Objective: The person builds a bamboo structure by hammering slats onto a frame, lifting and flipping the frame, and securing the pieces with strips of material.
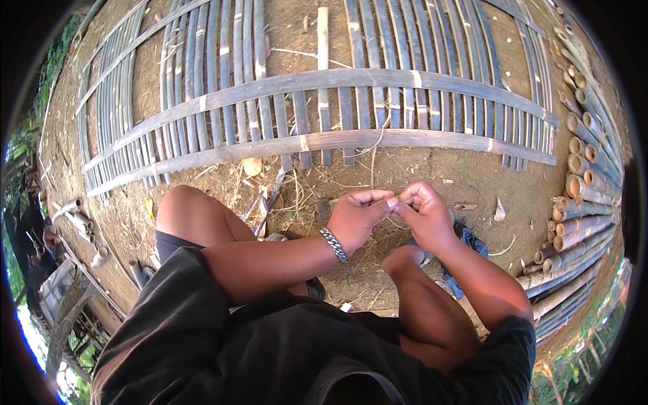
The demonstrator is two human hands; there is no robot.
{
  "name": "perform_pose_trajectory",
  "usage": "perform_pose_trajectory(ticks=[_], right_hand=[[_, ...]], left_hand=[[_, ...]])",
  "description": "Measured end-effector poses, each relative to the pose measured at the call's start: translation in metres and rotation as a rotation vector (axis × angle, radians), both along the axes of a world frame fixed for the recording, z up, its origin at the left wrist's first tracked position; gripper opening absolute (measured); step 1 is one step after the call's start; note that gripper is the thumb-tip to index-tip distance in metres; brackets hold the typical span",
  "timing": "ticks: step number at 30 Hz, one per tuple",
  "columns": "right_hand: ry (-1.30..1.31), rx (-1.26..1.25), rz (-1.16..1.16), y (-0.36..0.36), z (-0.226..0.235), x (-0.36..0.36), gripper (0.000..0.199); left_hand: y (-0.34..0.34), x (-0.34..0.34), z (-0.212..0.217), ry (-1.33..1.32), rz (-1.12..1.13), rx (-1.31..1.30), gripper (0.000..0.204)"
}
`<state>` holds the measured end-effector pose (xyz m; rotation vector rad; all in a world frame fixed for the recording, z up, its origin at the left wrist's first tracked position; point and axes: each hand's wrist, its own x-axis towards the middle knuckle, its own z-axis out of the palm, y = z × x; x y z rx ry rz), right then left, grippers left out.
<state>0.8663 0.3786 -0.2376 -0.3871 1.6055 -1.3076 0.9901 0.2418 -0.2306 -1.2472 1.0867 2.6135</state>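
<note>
My left hand (356, 219), with a chain bracelet at the wrist, and my right hand (426, 214) meet in front of me. Thumbs and fingertips of both are pinched together, nearly touching. Whatever lies between them is too small to make out. Just beyond the hands, a thin pale strand (373, 165) hangs from the near rail of a bamboo slat panel (310, 143) and runs down behind my left hand; whether it reaches my fingers is unclear. The panel lies on the ground, its upright slats crossed by long split-bamboo rails.
Cut bamboo poles (587, 185) are stacked along the right side. Short bamboo pieces (82, 223) lie at the left. Tangled thin strips (297, 202) and scraps litter the dirt by my feet. A blue cloth (472, 243) is beside my right forearm. My bent knees flank the hands.
</note>
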Motion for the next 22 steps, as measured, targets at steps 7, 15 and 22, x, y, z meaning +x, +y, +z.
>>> perform_pose_trajectory(ticks=[7, 15, 22], right_hand=[[0.263, 0.122, 0.404, -0.031, -0.031, 0.03, 0.031], [0.839, 0.062, 0.982, -0.034, -0.085, 0.037, 0.035], [0.724, 0.051, 1.016, -0.115, -0.081, 0.071, 0.038]], left_hand=[[-0.024, 0.058, -0.041, -0.178, -0.013, -0.23, 0.014], [-0.174, 0.116, 0.065, 0.011, -0.528, -0.561, 0.021], [-0.346, 0.367, 0.066, -0.657, 0.504, -1.062, 0.015]])
